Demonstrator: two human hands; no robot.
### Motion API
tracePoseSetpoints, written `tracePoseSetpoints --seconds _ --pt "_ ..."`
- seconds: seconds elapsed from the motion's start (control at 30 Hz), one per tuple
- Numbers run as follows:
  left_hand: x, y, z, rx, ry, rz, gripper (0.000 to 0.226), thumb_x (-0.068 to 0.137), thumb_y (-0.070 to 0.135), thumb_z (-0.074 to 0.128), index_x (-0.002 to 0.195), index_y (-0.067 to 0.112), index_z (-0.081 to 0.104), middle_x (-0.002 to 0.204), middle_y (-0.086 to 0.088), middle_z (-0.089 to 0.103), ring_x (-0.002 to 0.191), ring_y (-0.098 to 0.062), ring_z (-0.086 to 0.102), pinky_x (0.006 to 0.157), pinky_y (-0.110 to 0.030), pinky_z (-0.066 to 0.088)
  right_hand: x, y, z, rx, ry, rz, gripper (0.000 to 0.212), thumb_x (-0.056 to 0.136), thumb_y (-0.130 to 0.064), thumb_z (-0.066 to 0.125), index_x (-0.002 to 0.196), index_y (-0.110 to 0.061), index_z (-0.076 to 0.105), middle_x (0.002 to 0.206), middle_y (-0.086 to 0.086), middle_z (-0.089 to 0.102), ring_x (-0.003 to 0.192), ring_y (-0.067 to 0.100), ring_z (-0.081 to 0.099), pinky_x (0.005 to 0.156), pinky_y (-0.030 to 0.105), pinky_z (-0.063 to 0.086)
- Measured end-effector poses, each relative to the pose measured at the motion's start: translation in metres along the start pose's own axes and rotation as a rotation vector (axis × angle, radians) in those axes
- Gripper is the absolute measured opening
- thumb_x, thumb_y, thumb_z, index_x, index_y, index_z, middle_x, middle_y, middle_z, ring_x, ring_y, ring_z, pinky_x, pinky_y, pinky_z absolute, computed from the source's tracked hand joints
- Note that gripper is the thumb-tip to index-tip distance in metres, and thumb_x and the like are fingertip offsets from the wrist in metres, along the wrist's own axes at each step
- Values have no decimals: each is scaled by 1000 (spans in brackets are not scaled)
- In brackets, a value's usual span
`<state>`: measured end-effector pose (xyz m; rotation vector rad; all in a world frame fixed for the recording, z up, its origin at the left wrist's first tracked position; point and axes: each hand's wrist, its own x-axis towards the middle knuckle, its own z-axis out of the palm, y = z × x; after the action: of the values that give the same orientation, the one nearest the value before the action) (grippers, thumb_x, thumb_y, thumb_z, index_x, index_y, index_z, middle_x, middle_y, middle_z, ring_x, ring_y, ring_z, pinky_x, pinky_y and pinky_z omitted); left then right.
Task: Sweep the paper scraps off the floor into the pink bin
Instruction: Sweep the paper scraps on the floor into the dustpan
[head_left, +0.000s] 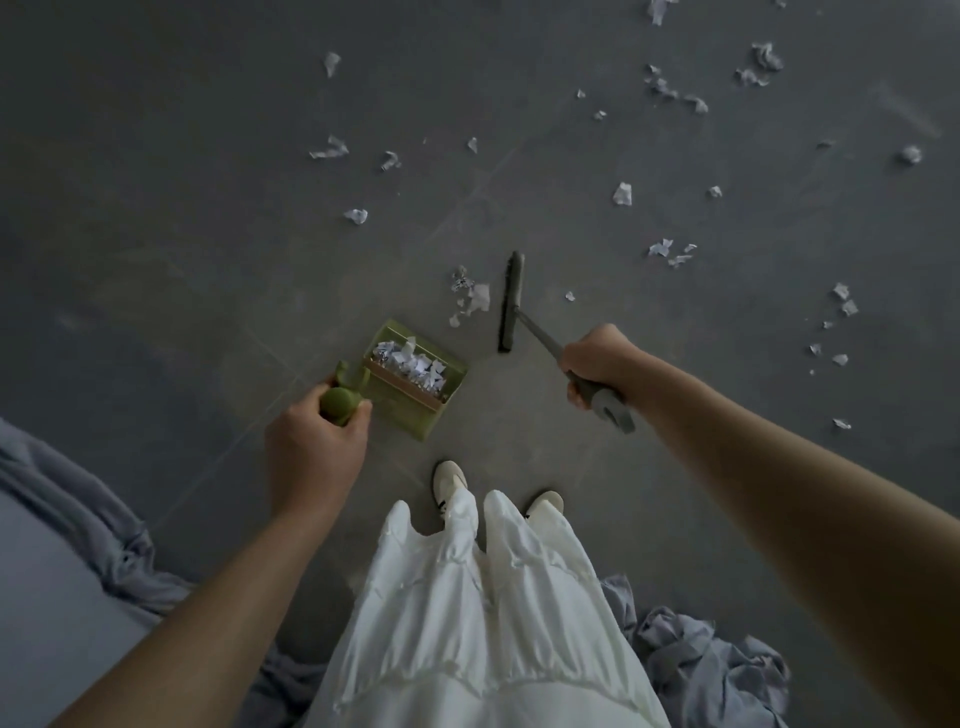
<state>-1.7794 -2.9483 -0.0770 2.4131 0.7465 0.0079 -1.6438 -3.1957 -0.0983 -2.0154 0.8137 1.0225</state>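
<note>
Left hand (311, 447) fingers curled round green dustpan (415, 382) handle, dustpan holding paper scraps (413, 361), right hand (597, 364) gripping grey broom (511, 301), more scraps scattered across grey floor (182, 208)

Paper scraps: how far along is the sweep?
Partly done. The green dustpan, held by the left hand, already holds paper scraps. In hand: the right hand has the broom beside a small pile. Left: many loose pieces across the floor. No pink bin in view.
</note>
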Motion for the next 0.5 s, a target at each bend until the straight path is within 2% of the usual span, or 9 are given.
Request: tracePoseSetpoints --seconds 0.1,0.13,0.23,0.3,0.37,0.47,0.5 --pt "11 -9 -8 -19 15 -47 19 80 22 73 87 6 69 76 -19 68 73 -38 62 61 -31 38 5 -14 -5 -67 77 -9 9 82 -6 50 76 -1 47 80 19 55 68 32 60 63 40 50" --pt "15 -11 -10 -23 24 -53 19 79 22 73 89 5 69 78 -20 68 75 -39 62 62 -31 38 9 -16 -8 -83 95 -4 8 81 -7 50 76 0 48 81 20 56 71 33 62 63 41 50" --pt "23 -13 -14 -21 42 -65 21 79 21 73 92 5 70 81 -21 69 78 -39 63 63 -29 36 23 -17 -17 -98 129 37 8 78 -6 51 78 1 50 82 19 56 73 36 66 59 38 49" --pt "28 -14 -14 -18 56 -77 21 79 20 74 93 5 71 82 -21 69 78 -39 63 63 -29 36 36 -14 -22 -118 150 68 14 73 -7 52 83 3 53 82 20 57 77 37 68 66 44 53" --pt "33 -16 -13 -28 59 -87 20 79 20 74 91 5 70 81 -19 69 77 -38 63 63 -29 38 47 -13 -24 -142 144 85 18 69 -8 51 84 2 53 83 20 57 71 35 65 69 46 54" --pt "41 -16 -11 -46 52 -123 20 79 22 74 89 6 70 78 -15 69 74 -35 63 64 -34 47 53 -20 -21 -160 109 98 10 72 -6 51 79 1 51 82 20 55 64 34 62 59 39 53" --pt "42 -14 -10 -51 52 -136 19 79 23 73 88 6 69 77 -15 68 74 -35 62 64 -36 48 51 -27 -20 -148 92 93 9 71 -4 51 77 2 50 81 20 56 65 34 62 60 40 52"
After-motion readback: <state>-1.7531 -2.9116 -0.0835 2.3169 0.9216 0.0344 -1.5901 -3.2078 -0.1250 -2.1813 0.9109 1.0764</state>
